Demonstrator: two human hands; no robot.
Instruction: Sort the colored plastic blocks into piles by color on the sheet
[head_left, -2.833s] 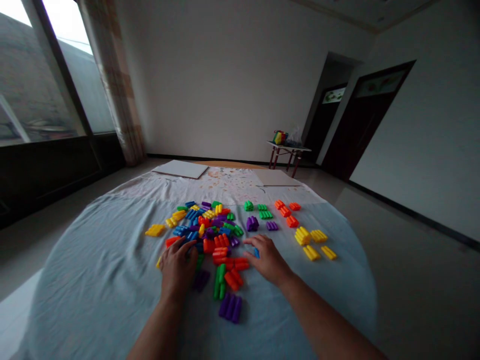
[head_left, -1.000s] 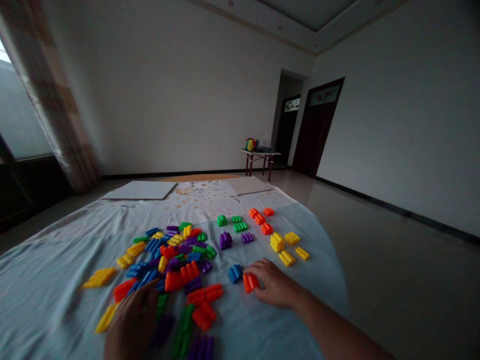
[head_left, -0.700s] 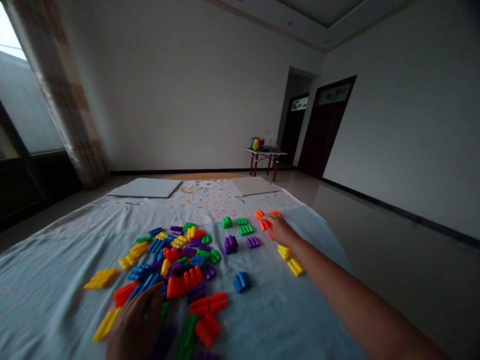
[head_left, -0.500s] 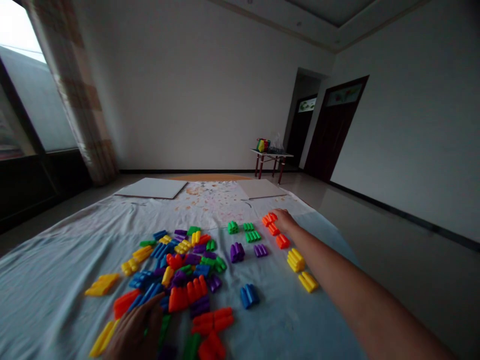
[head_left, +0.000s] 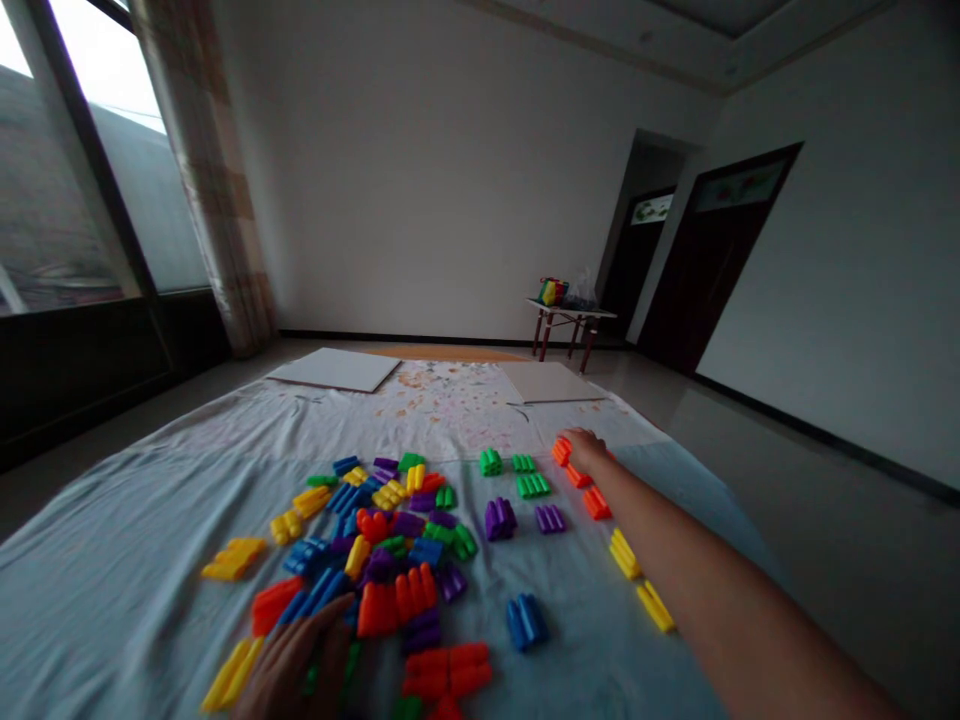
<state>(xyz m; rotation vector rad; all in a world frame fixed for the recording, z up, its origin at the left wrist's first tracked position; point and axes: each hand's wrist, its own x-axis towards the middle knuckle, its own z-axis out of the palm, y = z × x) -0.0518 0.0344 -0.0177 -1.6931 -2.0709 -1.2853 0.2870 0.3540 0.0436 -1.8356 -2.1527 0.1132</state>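
1. On the pale blue cloth sheet (head_left: 585, 630) spread over the glossy tiled floor (head_left: 825, 600), a heap of mixed ribbed plastic toy blocks (head_left: 382, 530) lies left of centre, colours jumbled.
2. Right grip (head_left: 585, 450): arm stretched far out, hand low over the small orange ribbed plastic blocks (head_left: 577, 476), fingers curved down at the far end of that line. Hand hides the contact; cannot tell if it pinches a block.
3. Left grip (head_left: 292, 675): at the bottom edge, on the heap's near side, fingers spread and lying flat beside a long blue ribbed block (head_left: 315, 592). Nothing seen held; looks placed to rest or steady, not to lift.
4. Right of the heap, green ribbed plastic blocks (head_left: 523, 463), purple ribbed plastic blocks (head_left: 500, 518) and yellow ribbed plastic blocks (head_left: 624, 553) sit in small single-colour groups. Spacing looks deliberate, keeping colours apart from the heap and each other.
5. Short blue ribbed plastic block (head_left: 526, 620) sits alone on bare cloth, near the heap's right side.
6. At the sheet's far end lie a white flat board (head_left: 334, 368) and a beige flat board (head_left: 551, 381).
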